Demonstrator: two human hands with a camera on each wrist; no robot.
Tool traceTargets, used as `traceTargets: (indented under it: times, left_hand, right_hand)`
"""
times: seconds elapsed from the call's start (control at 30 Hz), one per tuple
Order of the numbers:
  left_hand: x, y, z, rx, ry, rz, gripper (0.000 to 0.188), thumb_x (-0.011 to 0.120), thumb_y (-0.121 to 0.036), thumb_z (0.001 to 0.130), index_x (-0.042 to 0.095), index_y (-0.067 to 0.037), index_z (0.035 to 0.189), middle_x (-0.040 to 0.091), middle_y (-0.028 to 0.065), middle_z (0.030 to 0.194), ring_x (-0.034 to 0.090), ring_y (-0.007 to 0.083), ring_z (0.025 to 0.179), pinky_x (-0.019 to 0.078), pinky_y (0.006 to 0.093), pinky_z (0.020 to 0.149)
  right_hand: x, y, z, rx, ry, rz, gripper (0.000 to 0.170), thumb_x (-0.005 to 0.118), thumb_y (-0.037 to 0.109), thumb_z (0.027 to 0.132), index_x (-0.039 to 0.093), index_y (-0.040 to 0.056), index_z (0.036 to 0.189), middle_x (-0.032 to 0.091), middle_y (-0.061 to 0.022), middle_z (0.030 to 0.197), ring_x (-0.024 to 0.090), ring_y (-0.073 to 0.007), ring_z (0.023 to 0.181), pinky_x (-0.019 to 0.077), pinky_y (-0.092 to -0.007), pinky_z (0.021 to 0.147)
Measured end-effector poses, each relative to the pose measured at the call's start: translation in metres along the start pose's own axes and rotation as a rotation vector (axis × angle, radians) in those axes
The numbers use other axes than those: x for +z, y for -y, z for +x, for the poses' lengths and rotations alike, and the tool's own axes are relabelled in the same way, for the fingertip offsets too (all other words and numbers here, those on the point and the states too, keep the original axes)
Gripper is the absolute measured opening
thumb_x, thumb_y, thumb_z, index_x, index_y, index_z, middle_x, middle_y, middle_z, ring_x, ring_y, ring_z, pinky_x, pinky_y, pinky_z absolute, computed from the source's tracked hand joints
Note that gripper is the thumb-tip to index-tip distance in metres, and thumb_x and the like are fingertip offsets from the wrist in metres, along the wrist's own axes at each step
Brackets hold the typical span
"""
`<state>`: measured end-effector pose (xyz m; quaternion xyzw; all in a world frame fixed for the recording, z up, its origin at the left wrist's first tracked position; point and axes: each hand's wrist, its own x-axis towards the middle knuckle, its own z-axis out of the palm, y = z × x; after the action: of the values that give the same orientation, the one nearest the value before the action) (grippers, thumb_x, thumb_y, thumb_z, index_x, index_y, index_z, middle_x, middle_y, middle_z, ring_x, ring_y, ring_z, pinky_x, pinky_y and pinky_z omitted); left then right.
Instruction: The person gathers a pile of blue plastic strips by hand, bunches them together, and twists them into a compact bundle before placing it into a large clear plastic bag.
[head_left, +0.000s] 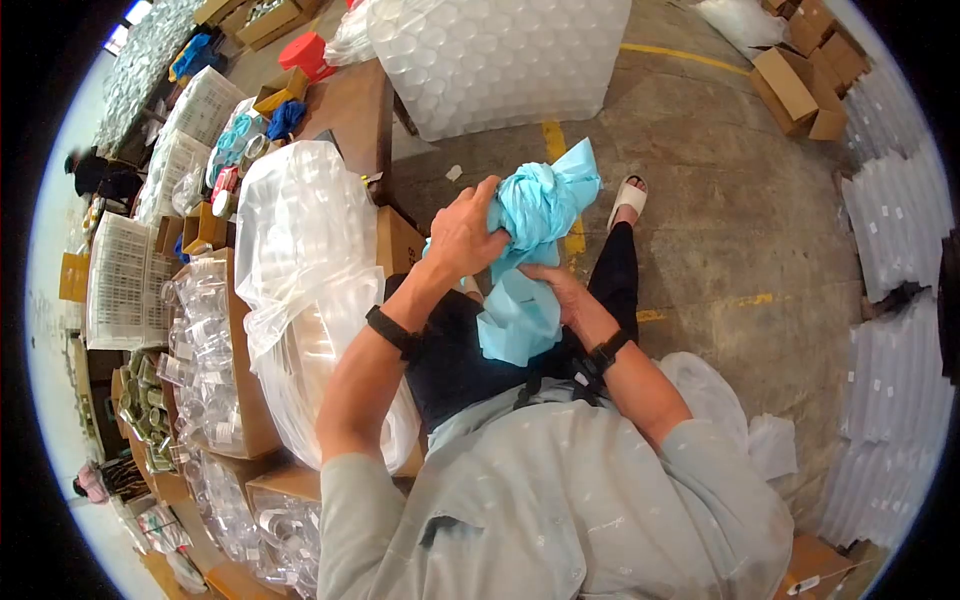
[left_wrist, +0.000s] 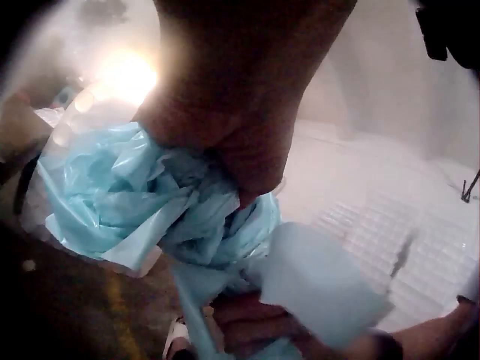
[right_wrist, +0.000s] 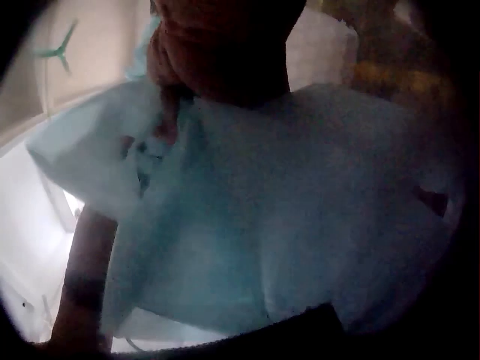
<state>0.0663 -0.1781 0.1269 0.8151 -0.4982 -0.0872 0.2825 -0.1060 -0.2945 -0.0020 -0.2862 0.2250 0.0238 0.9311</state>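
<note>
Bottles (head_left: 205, 350) fill cartons at your far left, their outer ones squeezed and bent by the lens edge so that single shapes are hard to make out. Next comes a big clear bag (head_left: 305, 230), its contents blurred by the cloudy film. Your left hand (head_left: 465, 235) curls over the crumpled light-blue plastic (head_left: 545, 205), thumb against the near side; in the left wrist view its fingertips are lost among the folds. The plastic lies bunched in front of you, above your dark-trousered legs, with a looser flap hanging between your hands. Right of that flap, your right hand (head_left: 562, 292) pinches the plastic, its fingers partly covered by it; the right wrist view is too dim to tell how each finger lies. Farther right, a sandalled foot (head_left: 629, 203) rests on the floor (head_left: 710, 220), and wrapped stacks (head_left: 895, 370) run into the dark rim, cut off.
</note>
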Motion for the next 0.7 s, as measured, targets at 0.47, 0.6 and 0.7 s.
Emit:
traceTargets:
  times: [0.47,0.6,0.7]
  left_hand:
    - [-0.001,0.004,0.012,-0.051,-0.042,0.055,0.077,0.075,-0.02,0.076,0.045,-0.01,0.147,0.065,0.0226,0.124,0.063,0.0436,0.117,0.0515,0.0499,0.097]
    - [-0.001,0.021,0.014,-0.039,-0.107,0.027,0.078,0.075,-0.02,0.076,0.045,-0.007,0.147,0.065,0.023,0.126,0.062,0.044,0.118,0.0503,0.05,0.1]
    - [-0.004,0.022,0.012,-0.1,-0.075,0.021,0.078,0.075,-0.02,0.076,0.045,-0.005,0.146,0.065,0.0237,0.128,0.061,0.0442,0.12,0.0497,0.0497,0.102]
  right_hand:
    - [0.014,-0.004,-0.007,-0.197,0.056,-0.029,0.051,0.076,0.008,0.08,0.06,0.0043,0.128,0.068,-0.0081,0.096,0.069,-0.0227,0.084,0.0582,-0.0426,0.083]
    - [0.005,0.0,-0.003,-0.202,0.068,0.059,0.049,0.076,0.008,0.079,0.061,0.0032,0.125,0.067,-0.0076,0.087,0.066,-0.0203,0.074,0.0575,-0.0409,0.075]
    - [0.005,0.003,-0.006,-0.191,0.095,0.07,0.044,0.079,0.014,0.081,0.064,0.0041,0.121,0.065,-0.0048,0.085,0.064,-0.0183,0.073,0.0555,-0.0374,0.069]
